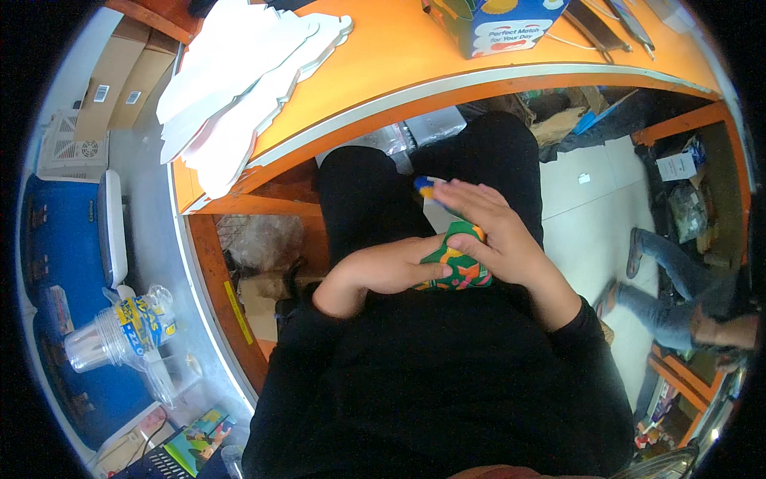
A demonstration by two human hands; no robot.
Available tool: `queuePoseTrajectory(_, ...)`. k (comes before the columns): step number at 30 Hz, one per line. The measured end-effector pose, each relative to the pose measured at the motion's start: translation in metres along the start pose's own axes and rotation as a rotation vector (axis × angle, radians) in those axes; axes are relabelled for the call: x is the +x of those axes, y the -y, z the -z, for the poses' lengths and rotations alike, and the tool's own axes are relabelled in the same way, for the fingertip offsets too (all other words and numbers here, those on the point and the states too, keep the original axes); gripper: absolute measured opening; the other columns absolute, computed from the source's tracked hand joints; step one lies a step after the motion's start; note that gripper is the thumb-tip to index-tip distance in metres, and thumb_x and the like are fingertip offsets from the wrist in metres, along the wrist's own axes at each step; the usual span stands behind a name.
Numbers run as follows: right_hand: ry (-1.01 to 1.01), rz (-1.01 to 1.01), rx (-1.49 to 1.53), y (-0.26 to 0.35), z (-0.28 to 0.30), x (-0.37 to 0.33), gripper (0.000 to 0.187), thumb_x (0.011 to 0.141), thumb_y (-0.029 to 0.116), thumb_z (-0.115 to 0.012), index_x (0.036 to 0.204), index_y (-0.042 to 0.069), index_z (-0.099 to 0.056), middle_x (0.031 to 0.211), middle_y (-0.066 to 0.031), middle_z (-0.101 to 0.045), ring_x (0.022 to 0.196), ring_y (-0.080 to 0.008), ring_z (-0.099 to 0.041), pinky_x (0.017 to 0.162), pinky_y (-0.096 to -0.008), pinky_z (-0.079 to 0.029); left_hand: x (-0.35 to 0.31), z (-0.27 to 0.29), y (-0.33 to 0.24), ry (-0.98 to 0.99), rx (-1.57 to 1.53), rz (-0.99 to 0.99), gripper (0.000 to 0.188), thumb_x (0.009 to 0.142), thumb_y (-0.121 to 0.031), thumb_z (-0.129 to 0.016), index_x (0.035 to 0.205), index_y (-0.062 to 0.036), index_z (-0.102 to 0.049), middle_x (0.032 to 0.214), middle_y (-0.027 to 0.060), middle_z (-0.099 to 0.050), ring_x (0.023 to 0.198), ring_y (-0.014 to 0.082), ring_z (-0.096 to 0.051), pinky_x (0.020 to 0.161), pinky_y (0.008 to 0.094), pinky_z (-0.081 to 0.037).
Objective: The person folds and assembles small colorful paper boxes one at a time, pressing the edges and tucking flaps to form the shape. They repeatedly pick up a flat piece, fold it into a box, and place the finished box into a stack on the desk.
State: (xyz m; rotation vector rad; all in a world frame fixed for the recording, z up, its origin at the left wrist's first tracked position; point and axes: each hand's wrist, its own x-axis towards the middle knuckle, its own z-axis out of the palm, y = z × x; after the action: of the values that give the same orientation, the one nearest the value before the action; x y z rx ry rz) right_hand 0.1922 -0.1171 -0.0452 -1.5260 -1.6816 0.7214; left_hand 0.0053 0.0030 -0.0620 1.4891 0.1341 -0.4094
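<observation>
Since the pack (475, 276), lying this side of the desk (399, 68), looks light and kinda crushable, I'd grip its sides gently, left hand (395, 260) half-curled holding it, right hand (488, 225) mostly open against it.

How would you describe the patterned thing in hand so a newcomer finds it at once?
Below the orange table, find the person's lap. There, between the left hand and right hand, is a patterned thing, green with orange patches, unlike the plain black top beside it.
</observation>
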Motion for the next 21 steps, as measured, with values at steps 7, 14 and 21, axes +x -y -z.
queuePoseTrajectory(7, -0.116, -0.051, 0.389, -0.006, -0.001, -0.008, 0.036, 0.101, 0.029, -0.048, 0.125, 0.008, -0.065, 0.118, -0.0139, -0.069, 0.112, -0.0309, -0.064, 0.099, -0.0397, -0.046, -0.020, 0.010, -0.003, 0.034, -0.902, -0.297, 0.057, 0.096, -0.035, -0.061, 0.138, 0.0004, -0.047, 0.129, 0.0132, -0.060, 0.116, 0.0174, -0.057, 0.101, 0.0344, -0.045)
queuePoseTrajectory(14, -0.261, -0.157, 0.326, -0.002, -0.007, -0.013, 0.036, 0.098, 0.016, -0.053, 0.133, 0.009, -0.059, 0.124, -0.0152, -0.066, 0.108, -0.0285, -0.067, 0.093, -0.0354, -0.053, -0.006, -0.025, -0.023, -0.421, -0.542, 0.097, 0.045, 0.093, -0.020, -0.069, 0.131, -0.0021, -0.054, 0.119, 0.0070, -0.065, 0.106, 0.0142, -0.061, 0.094, 0.0340, -0.050)
queuePoseTrajectory(21, -0.030, 0.017, -0.016, 0.026, 0.013, -0.014, 0.054, 0.085, 0.005, -0.062, 0.138, 0.007, -0.053, 0.138, -0.0196, -0.053, 0.127, -0.0383, -0.052, 0.106, -0.0415, -0.044, -0.003, -0.030, -0.010, -0.400, -0.416, 0.083, 0.039, 0.097, -0.024, -0.061, 0.129, -0.0023, -0.053, 0.119, 0.0111, -0.063, 0.108, 0.0190, -0.061, 0.094, 0.0356, -0.050)
